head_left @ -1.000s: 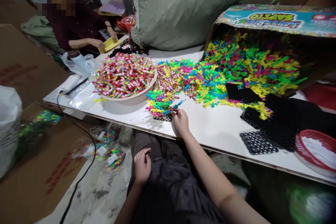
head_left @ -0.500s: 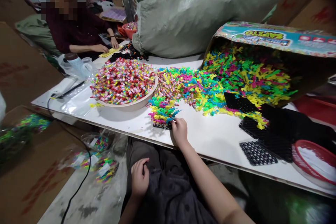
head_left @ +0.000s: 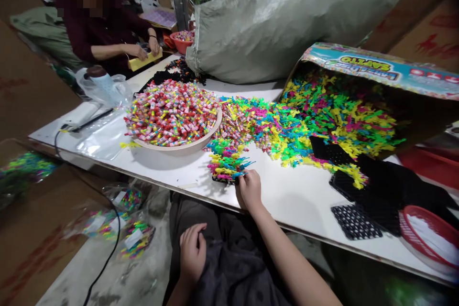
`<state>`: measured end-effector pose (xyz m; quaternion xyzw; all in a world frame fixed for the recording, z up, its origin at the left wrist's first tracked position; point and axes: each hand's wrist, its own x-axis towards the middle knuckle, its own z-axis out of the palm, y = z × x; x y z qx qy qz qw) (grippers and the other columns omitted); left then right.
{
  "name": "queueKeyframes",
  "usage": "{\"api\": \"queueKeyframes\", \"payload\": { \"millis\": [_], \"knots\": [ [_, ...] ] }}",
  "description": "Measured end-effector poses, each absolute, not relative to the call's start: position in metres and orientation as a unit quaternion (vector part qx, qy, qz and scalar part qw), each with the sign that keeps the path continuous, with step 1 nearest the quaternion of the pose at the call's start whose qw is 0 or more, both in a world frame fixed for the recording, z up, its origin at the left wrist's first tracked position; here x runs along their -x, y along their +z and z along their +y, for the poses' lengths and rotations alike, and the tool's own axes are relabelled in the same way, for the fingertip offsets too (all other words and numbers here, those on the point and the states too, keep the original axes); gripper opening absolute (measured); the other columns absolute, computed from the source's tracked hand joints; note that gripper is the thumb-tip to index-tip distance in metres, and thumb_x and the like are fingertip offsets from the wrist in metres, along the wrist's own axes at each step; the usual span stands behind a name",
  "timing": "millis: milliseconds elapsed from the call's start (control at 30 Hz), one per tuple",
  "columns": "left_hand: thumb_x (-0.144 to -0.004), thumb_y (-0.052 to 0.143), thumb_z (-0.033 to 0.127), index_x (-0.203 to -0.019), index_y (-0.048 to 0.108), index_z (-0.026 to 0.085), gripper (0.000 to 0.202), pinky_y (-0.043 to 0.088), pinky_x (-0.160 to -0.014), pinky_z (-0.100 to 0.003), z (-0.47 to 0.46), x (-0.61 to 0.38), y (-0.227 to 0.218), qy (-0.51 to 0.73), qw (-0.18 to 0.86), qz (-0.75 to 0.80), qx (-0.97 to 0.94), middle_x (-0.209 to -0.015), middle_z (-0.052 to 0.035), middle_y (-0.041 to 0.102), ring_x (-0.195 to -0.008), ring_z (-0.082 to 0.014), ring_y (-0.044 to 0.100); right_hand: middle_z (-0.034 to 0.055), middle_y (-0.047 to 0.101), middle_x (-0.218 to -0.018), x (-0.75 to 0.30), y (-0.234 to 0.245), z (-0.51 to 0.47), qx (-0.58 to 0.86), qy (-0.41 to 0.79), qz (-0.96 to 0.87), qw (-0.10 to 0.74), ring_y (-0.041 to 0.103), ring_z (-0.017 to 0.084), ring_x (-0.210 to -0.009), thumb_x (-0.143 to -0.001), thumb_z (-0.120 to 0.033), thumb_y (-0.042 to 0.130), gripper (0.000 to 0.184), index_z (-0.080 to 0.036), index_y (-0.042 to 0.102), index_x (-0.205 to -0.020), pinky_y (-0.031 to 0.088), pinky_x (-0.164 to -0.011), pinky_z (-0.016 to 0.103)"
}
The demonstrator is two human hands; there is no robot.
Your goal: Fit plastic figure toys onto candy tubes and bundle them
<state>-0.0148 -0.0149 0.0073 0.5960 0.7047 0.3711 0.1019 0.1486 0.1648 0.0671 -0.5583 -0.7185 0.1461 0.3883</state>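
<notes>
My right hand (head_left: 251, 189) is at the near right corner of a small black perforated tray (head_left: 224, 180), its fingertips pinched round a blue plastic toy figure (head_left: 246, 161) at the tray's edge. Rows of green, pink, yellow and blue toy figures (head_left: 227, 158) stand in that tray. My left hand (head_left: 192, 251) lies on my thigh, fingers loosely stretched and holding nothing. Behind the tray, a wide pale basin (head_left: 190, 147) is heaped with small wrapped candy-like tubes (head_left: 172, 112). A loose pile of coloured figures (head_left: 283, 124) spreads to its right.
A tipped printed carton (head_left: 387, 69) spills figures at the right. Black trays (head_left: 355, 222) and a red basket (head_left: 430, 234) lie near the right edge. A large grey-green sack (head_left: 268, 33) is behind. Across the table, a person's hands (head_left: 145, 50) hold a yellow strip (head_left: 145, 60).
The view has shifted slightly. My right hand stays at the tray's corner and my left on my thigh. The other person has lifted and tilted the yellow strip.
</notes>
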Motion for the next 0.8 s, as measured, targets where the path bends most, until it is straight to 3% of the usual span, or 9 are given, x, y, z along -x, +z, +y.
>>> {"api": "queueKeyframes", "payload": {
  "millis": [200, 367, 567, 800],
  "knots": [
    [-0.080, 0.040, 0.013, -0.092, 0.060, 0.019, 0.024, 0.046, -0.076, -0.034, -0.0146, 0.0158, 0.0070, 0.373, 0.102, 0.700, -0.601, -0.087, -0.0054, 0.067, -0.083, -0.0190, 0.062, 0.0034, 0.053, -0.063, -0.1468, 0.0664, 0.1652, 0.565, 0.122, -0.725, 0.374, 0.047, 0.020, -0.070, -0.081, -0.018, 0.041, 0.018, -0.019, 0.056, -0.072, 0.036, -0.065, 0.032],
    [-0.080, 0.040, 0.013, -0.091, 0.060, 0.019, 0.024, 0.045, -0.074, -0.033, -0.0124, 0.0163, 0.0072, 0.372, 0.112, 0.694, -0.606, -0.087, -0.0048, 0.067, -0.083, -0.0186, 0.062, 0.0042, 0.055, -0.067, -0.1459, 0.0656, 0.1671, 0.569, 0.129, -0.716, 0.383, 0.049, 0.020, -0.072, -0.077, -0.020, 0.047, 0.013, -0.015, 0.059, -0.080, 0.038, -0.066, 0.032],
    [-0.081, 0.039, 0.013, -0.092, 0.059, 0.019, 0.023, 0.045, -0.075, -0.033, -0.0126, 0.0167, 0.0058, 0.376, 0.117, 0.690, -0.607, -0.088, -0.0048, 0.067, -0.083, -0.0186, 0.061, 0.0066, 0.060, -0.077, -0.1471, 0.0596, 0.1669, 0.563, 0.109, -0.726, 0.380, 0.052, 0.021, -0.078, -0.079, -0.021, 0.043, 0.017, -0.016, 0.057, -0.086, 0.040, -0.072, 0.033],
    [-0.081, 0.039, 0.013, -0.094, 0.058, 0.019, 0.024, 0.044, -0.076, -0.034, -0.0126, 0.0172, 0.0045, 0.374, 0.137, 0.693, -0.601, -0.090, -0.0051, 0.066, -0.085, -0.0184, 0.061, 0.0067, 0.058, -0.073, -0.1420, 0.0607, 0.1649, 0.592, 0.096, -0.740, 0.306, 0.051, 0.021, -0.074, -0.079, -0.024, 0.042, 0.015, -0.016, 0.053, -0.084, 0.039, -0.066, 0.031]
  ]
}}
